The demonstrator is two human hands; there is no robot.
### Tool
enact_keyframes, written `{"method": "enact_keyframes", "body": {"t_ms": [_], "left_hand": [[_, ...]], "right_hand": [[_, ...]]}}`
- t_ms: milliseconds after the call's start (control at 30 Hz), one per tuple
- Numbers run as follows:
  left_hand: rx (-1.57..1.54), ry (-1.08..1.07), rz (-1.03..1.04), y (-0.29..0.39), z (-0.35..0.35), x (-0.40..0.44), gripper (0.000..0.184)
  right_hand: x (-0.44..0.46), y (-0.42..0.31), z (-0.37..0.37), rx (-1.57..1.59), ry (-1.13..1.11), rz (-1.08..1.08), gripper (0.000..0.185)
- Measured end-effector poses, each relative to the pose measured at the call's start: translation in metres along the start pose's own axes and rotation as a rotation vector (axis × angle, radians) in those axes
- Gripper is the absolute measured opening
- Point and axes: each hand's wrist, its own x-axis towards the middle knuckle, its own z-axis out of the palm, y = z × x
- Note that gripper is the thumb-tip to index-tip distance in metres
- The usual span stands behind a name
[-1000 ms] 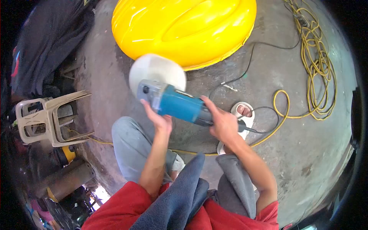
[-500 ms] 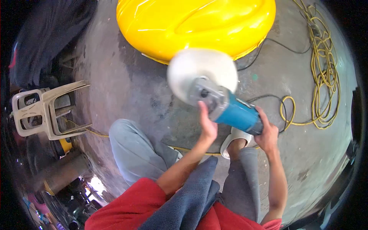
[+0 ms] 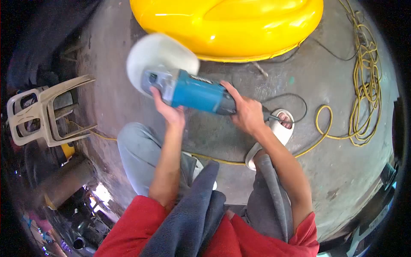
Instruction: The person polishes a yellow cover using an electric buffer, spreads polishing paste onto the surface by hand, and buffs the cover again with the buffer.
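Observation:
A blue power polisher with a grey metal head spans both my hands in the middle of the view. Its round white pad looks blurred and overlaps the lower left edge of a glossy yellow moulded shell. Whether the pad touches the shell I cannot tell. My left hand grips the polisher near its head, thumb up on the metal. Around the dark rear end of the body my right hand is closed. A dark cord leaves the polisher behind that hand.
Yellow extension cord lies coiled on the right, with a length running across the concrete floor past my feet. A beige plastic chair is at the left. My white slipper is near the cord. A dark cylinder lies lower left.
The polisher has swung left along the shell's lower edge, both hands moving with it. Its body now lies closer to level. The view has shifted slightly.

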Motion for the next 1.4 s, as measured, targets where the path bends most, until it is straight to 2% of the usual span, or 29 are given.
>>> {"method": "enact_keyframes", "body": {"t_ms": [133,200,233,367,400,500,533,567,667,733,867,933,1067,1167,1267,1333,1400], "left_hand": [[0.054,-0.015,0.022,0.019,0.012,-0.005,0.060],[0.079,0.127,-0.015,0.009,0.028,-0.019,0.060],[0.087,0.127,-0.017,0.003,0.037,-0.028,0.060],[0.150,-0.010,0.088,-0.023,0.070,-0.072,0.057],[0.133,-0.127,0.039,-0.018,0.077,-0.081,0.071],[0.185,-0.136,0.062,-0.014,0.098,-0.082,0.071],[0.163,-0.274,0.027,-0.006,0.102,-0.086,0.071],[0.171,-0.286,0.022,-0.005,0.107,-0.087,0.071],[0.117,-0.250,-0.010,-0.008,0.113,-0.093,0.071],[0.092,-0.119,-0.027,-0.015,0.114,-0.100,0.070],[0.090,-0.077,-0.054,-0.024,0.092,-0.097,0.067],[0.085,-0.001,-0.073,-0.023,0.071,-0.085,0.065],[0.102,0.022,-0.020,-0.021,0.054,-0.072,0.060],[0.033,0.093,-0.061,-0.031,0.053,-0.078,0.064],[0.027,0.072,-0.056,-0.054,0.064,-0.100,0.064],[-0.018,0.021,-0.179,-0.065,0.082,-0.124,0.068],[-0.028,0.035,-0.248,-0.076,0.114,-0.148,0.060]], "right_hand": [[0.003,-0.001,0.003,0.021,0.007,0.021,0.096],[-0.013,0.009,-0.006,0.050,0.028,0.036,0.097],[-0.022,0.017,-0.014,0.070,0.054,0.041,0.098],[-0.062,0.045,-0.037,0.145,0.070,0.156,0.095],[-0.069,0.050,-0.041,0.127,0.121,0.143,0.092],[-0.077,0.049,-0.050,0.166,0.196,0.147,0.088],[-0.077,0.048,-0.054,0.203,0.216,0.147,0.085],[-0.077,0.047,-0.058,0.209,0.226,0.158,0.085],[-0.078,0.045,-0.070,0.144,0.338,0.083,0.093],[-0.083,0.050,-0.075,0.135,0.273,0.097,0.093],[-0.081,0.054,-0.068,0.097,0.236,0.081,0.095],[-0.072,0.049,-0.062,0.054,0.076,0.116,0.097],[-0.054,0.035,-0.052,0.004,-0.002,0.089,0.101],[-0.060,0.042,-0.058,-0.024,0.023,0.071,0.100],[-0.084,0.061,-0.079,-0.011,0.081,0.095,0.097],[-0.104,0.078,-0.094,-0.006,0.127,0.100,0.094],[-0.124,0.095,-0.113,0.000,0.174,0.107,0.092]]}}
